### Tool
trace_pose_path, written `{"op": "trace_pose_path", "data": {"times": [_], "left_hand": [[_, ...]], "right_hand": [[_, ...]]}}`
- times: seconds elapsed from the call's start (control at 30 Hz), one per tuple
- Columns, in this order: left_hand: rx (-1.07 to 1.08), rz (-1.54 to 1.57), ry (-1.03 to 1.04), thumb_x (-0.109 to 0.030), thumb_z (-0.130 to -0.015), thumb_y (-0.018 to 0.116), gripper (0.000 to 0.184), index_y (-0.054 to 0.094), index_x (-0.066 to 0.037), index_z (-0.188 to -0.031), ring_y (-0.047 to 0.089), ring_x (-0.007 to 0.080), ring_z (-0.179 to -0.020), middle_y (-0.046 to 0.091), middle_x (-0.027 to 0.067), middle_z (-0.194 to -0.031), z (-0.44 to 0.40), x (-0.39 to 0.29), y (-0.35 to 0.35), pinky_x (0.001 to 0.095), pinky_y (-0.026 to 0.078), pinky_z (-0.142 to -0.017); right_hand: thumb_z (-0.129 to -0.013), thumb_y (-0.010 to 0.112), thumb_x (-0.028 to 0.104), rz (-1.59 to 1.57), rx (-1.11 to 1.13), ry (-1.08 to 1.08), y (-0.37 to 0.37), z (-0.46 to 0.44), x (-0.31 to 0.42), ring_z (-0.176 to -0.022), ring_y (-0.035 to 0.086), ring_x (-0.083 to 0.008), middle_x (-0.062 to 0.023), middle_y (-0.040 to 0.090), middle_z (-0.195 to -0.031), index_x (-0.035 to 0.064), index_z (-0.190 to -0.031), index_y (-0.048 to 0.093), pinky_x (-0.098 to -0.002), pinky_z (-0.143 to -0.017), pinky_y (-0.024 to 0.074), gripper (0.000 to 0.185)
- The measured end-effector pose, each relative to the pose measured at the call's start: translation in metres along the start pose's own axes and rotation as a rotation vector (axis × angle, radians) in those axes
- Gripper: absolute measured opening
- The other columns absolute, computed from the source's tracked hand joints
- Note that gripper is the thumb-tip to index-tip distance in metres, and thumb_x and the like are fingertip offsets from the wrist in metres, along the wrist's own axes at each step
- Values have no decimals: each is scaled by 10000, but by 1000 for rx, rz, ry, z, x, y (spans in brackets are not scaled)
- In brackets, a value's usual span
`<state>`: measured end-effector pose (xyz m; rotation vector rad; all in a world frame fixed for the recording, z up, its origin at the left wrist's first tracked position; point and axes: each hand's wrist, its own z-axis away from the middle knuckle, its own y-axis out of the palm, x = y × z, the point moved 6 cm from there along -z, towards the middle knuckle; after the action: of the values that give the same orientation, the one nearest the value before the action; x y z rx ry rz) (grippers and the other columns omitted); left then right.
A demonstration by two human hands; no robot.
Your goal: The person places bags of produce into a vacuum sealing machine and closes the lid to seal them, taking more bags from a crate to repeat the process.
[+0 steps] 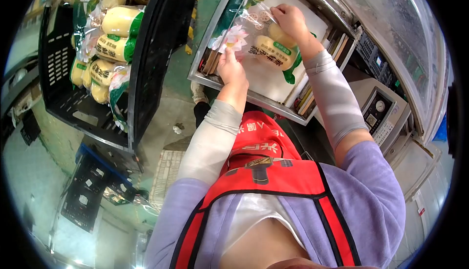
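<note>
A clear printed plastic bag (274, 53) with pale yellow, lotus-root-like pieces inside lies on the white bed (264, 81) of a metal-rimmed machine chamber. It bears green patches, dark lettering, a pink lotus flower and pictures of root slices. My left hand (231, 70) pinches the bag's edge near the flower, thumb extended over the film. My right hand (292, 22) is closed on the bag's upper edge, its fingertips curled and partly hidden. The filled part of the bag rests toward my right forearm.
A tall black crate (139, 69) at left holds several similar filled bags (119, 22). A raised clear lid (391, 30) curves along the right. Below it is a panel with a round gauge (380, 106). Dark crates (85, 198) stand on the green floor at lower left.
</note>
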<state>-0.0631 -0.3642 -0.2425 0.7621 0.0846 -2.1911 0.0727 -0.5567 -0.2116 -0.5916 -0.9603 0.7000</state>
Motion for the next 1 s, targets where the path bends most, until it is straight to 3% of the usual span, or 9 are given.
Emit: {"op": "trace_pose_path", "data": {"times": [0.3,0.37,0.53,0.67,0.77,0.87,0.9,0.97,1.0], "left_hand": [[88,-150,-66,-297,-928,453,309,545,-9,-989,551,136,-749,592,58,-916,1,-5,-2,269,439,-649],[151,-110,-185,-387,-914,450,385,518,-31,-1044,546,141,-762,579,50,-948,6,-5,-3,265,420,-638],[117,-262,-394,-465,-886,462,457,466,-70,-1114,556,141,-804,570,48,-995,47,-21,-29,252,407,-627],[285,-361,-3,-327,-896,518,273,519,-84,-1020,557,105,-782,588,19,-938,75,-102,-24,213,419,-615],[486,-294,388,-198,-919,487,145,551,-76,-964,558,99,-785,596,17,-920,103,-208,14,202,429,-643],[565,-345,712,-190,-916,486,161,572,-64,-970,558,99,-835,612,16,-919,126,-282,50,214,428,-711],[650,-395,767,-175,-913,491,158,577,-59,-977,558,96,-833,611,15,-926,125,-288,70,213,429,-719],[700,-503,781,-160,-911,496,162,590,-51,-986,553,84,-828,609,12,-939,107,-276,81,210,431,-725],[717,-578,794,-149,-904,503,166,598,-44,-991,559,98,-845,612,28,-951,96,-264,82,230,441,-743]], "right_hand": [[-797,566,316,-25,-63,14,-5,13,4,-829,591,-300,-141,637,-862,60,-934,650,-359,-774,453,302],[-809,571,280,116,-437,-355,-26,34,27,-815,597,-288,-135,630,-905,70,-980,634,-335,-734,460,278],[-793,614,159,-182,-252,-550,-126,185,108,-850,602,-246,-135,630,-907,11,-932,610,-307,-768,458,203],[-843,497,99,-64,-756,-1064,-270,314,134,-805,594,-258,-164,613,-845,-32,-855,605,-339,-727,465,170],[-886,492,88,-167,-1089,-877,-355,315,102,-879,598,-186,-141,630,-951,-46,-987,611,-285,-845,447,206],[-870,571,148,-110,-850,-524,-368,268,77,-874,557,-88,-51,629,-979,14,-1057,605,-202,-796,418,232],[-858,574,95,80,-879,-684,-346,301,91,-850,559,-90,-42,626,-944,1,-1011,605,-204,-767,431,182],[-841,555,50,-249,-646,-781,-286,312,101,-785,565,-106,-39,618,-855,2,-911,614,-229,-718,448,103],[-826,586,96,-82,-555,-465,-250,299,82,-790,569,-117,-65,621,-870,-10,-915,604,-233,-720,448,140]]}}
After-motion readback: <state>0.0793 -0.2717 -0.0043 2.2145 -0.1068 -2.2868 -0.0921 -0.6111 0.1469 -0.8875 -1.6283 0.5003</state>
